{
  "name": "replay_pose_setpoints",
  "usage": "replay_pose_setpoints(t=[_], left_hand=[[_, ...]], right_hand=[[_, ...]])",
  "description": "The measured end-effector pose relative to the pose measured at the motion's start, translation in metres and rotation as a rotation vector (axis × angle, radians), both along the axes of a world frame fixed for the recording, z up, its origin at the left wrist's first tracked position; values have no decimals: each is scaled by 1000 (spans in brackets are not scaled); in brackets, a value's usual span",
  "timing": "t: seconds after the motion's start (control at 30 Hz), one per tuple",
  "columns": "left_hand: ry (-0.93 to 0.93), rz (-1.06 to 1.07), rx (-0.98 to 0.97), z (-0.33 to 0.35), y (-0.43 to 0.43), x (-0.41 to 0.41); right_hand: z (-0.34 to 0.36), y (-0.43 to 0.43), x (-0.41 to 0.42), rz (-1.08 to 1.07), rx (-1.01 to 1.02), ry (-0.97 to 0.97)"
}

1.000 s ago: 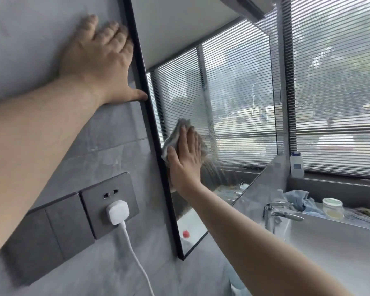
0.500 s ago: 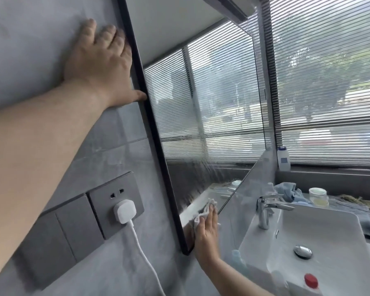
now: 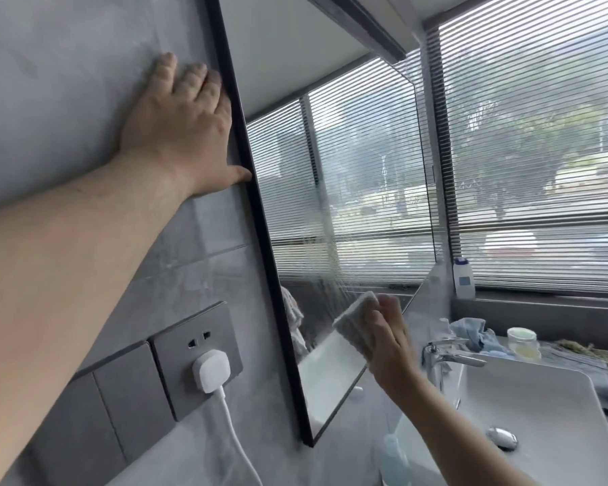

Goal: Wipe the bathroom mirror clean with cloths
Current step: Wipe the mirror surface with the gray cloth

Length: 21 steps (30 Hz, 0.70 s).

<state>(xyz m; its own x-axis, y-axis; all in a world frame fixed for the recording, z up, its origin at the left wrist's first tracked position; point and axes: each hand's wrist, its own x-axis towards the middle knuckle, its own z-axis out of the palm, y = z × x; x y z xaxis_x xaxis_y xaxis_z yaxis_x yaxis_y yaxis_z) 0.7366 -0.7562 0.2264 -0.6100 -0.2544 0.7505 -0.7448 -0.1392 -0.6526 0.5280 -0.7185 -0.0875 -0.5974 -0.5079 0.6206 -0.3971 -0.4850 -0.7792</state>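
The black-framed mirror (image 3: pixel 348 205) hangs on the grey tiled wall and reflects the window blinds. Wet streaks run down its lower middle. My right hand (image 3: pixel 388 340) grips a folded grey cloth (image 3: pixel 357 324) and holds it against the lower part of the glass. My left hand (image 3: pixel 183 131) lies flat on the wall tile beside the mirror's left frame, fingers straight, thumb touching the frame edge.
A grey socket plate (image 3: pixel 197 352) with a white plug (image 3: pixel 211 370) and cable sits low on the wall. To the right are a white basin (image 3: pixel 541 415), a chrome tap (image 3: pixel 446 359), a blue cloth (image 3: pixel 471 333), a small jar (image 3: pixel 523 343) and a white bottle (image 3: pixel 463 278) on the sill.
My right hand with the cloth went from mid-mirror down to the bottom corner, then up and right along the lower glass. My left hand stayed on the wall.
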Motion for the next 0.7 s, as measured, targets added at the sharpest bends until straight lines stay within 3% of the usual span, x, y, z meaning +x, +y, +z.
replay_pose_setpoints(t=[0.1, 0.2, 0.4, 0.53, 0.7], left_hand=[[0, 6, 1, 0, 1, 0], [9, 2, 14, 0, 2, -1], [23, 4, 31, 0, 3, 0], [36, 0, 37, -1, 4, 0], [43, -20, 43, 0, 6, 1]], right_hand=[[37, 8, 5, -22, -6, 192], [63, 13, 15, -71, -49, 238], [96, 20, 12, 8, -89, 124], [92, 7, 4, 267, -107, 15], [88, -9, 5, 251, -41, 163]])
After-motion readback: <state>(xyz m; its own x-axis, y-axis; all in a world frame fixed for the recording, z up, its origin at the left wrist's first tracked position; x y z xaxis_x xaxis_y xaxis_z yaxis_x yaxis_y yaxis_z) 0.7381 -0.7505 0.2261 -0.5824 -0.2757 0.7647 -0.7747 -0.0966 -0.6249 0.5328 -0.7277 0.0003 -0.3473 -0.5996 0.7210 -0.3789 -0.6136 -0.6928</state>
